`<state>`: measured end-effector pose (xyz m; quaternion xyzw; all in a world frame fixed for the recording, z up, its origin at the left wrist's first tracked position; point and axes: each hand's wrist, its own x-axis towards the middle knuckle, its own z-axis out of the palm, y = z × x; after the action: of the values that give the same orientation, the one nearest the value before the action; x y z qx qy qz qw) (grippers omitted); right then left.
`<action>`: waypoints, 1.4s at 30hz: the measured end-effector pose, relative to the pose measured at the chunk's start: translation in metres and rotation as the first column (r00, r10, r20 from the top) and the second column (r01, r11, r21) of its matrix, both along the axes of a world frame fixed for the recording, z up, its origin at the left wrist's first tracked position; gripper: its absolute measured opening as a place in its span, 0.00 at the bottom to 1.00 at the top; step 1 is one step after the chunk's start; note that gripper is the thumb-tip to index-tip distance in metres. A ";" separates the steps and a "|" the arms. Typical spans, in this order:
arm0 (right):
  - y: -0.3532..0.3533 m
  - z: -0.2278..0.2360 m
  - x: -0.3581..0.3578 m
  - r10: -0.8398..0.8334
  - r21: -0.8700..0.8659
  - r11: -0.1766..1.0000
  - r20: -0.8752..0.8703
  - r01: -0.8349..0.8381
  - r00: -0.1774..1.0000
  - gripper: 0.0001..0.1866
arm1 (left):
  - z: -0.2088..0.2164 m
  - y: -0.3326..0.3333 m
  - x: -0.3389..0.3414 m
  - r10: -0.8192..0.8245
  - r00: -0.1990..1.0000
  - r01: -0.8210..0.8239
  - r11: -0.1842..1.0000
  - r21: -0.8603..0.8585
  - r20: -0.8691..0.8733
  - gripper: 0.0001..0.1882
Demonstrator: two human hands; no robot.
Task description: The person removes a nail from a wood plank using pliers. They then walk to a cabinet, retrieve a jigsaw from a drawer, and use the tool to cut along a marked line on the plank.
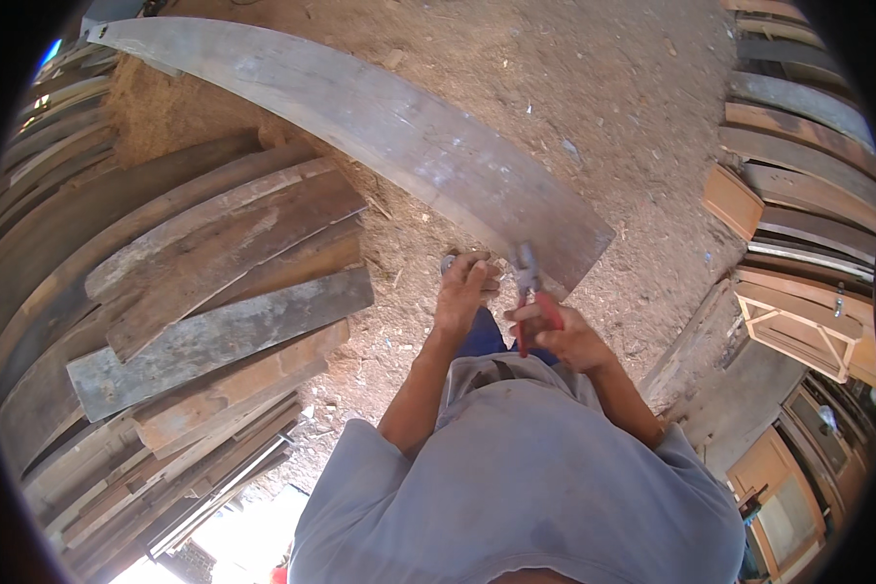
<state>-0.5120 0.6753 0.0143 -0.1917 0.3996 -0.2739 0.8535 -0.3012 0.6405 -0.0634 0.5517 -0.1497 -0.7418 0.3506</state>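
A long, weathered wooden plank [399, 127] stretches from the far left to just in front of me, its near end beneath the tool. My right hand [569, 336] is closed round the red handles of a pair of pliers [526, 263]. Their metal jaws point away from me, over the plank's near end; whether they touch the wood I cannot tell. Just left of the pliers, by the plank's near edge, my left hand [469, 287] has its fingers curled together. Whatever it may hold is hidden. A small rounded grey thing [448, 264] shows beside its fingertips, too small to name.
Stacked old boards [224, 321] fill the left side, their ends reaching toward my left arm. More timber [798, 146] lines the right, with a wooden frame [798, 331] leaning there. Wood chips and dust are scattered over the dirt floor [642, 146].
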 end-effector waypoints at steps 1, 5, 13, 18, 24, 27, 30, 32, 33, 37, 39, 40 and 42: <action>0.001 -0.005 0.009 0.019 0.017 1.000 0.031 -0.020 0.999 0.26 | 0.002 0.002 0.008 0.015 0.999 -0.016 0.999 -0.030 -0.036 0.12; 0.010 -0.040 0.036 0.006 0.070 0.997 0.116 -0.014 0.993 0.23 | 0.013 0.000 0.019 -0.024 0.999 0.018 0.989 -0.149 -0.039 0.14; 0.009 -0.062 0.050 -0.036 0.135 0.991 0.148 0.015 0.988 0.15 | 0.034 -0.016 0.007 -0.035 0.819 0.285 0.891 -0.353 0.572 0.16; 0.018 -0.042 0.032 -0.012 -0.062 0.998 -0.018 0.011 1.000 0.12 | 0.064 -0.030 0.003 0.027 0.638 0.411 0.833 -0.371 0.770 0.17; 0.023 -0.029 0.002 0.009 -0.185 0.981 -0.288 -0.064 0.958 0.11 | 0.042 -0.048 -0.002 -0.092 0.515 0.581 0.769 -0.268 0.852 0.13; 0.022 -0.025 -0.002 -0.009 -0.110 0.994 -0.209 -0.014 0.978 0.11 | 0.042 -0.049 -0.003 0.012 0.449 0.623 0.712 -0.322 0.894 0.09; 0.027 -0.038 -0.004 0.033 -0.149 0.987 -0.195 -0.063 0.980 0.12 | 0.048 -0.051 -0.005 -0.015 0.394 0.662 0.699 -0.272 0.919 0.07; 0.023 -0.037 0.002 0.054 -0.112 0.991 -0.182 -0.075 0.982 0.12 | 0.050 -0.052 -0.004 -0.044 0.408 0.663 0.701 -0.263 0.912 0.07; 0.021 -0.035 0.005 0.065 -0.094 0.992 -0.175 -0.082 0.982 0.13 | 0.051 -0.052 -0.002 -0.058 0.415 0.664 0.702 -0.258 0.908 0.07; 0.012 -0.032 0.012 0.112 -0.082 0.988 -0.179 -0.129 0.977 0.12 | 0.046 -0.052 0.008 -0.091 0.617 0.526 0.786 -0.324 0.782 0.08; 0.011 -0.039 0.015 0.100 -0.051 0.993 -0.153 -0.109 0.983 0.12 | 0.052 -0.052 0.009 -0.117 0.652 0.469 0.838 -0.278 0.749 0.08; 0.009 -0.041 0.016 0.109 -0.098 0.987 -0.158 -0.125 0.981 0.12 | 0.053 -0.050 0.009 -0.084 0.617 0.489 0.820 -0.297 0.782 0.08; 0.001 -0.047 0.017 0.124 -0.190 0.969 -0.168 -0.156 0.978 0.12 | 0.054 -0.048 0.009 -0.014 0.543 0.531 0.780 -0.331 0.840 0.08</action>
<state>-0.4951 0.6767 -0.0323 -0.3259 0.4204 -0.2362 0.8132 -0.2920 0.5924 -0.0089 0.6652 -0.5861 -0.3821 0.2609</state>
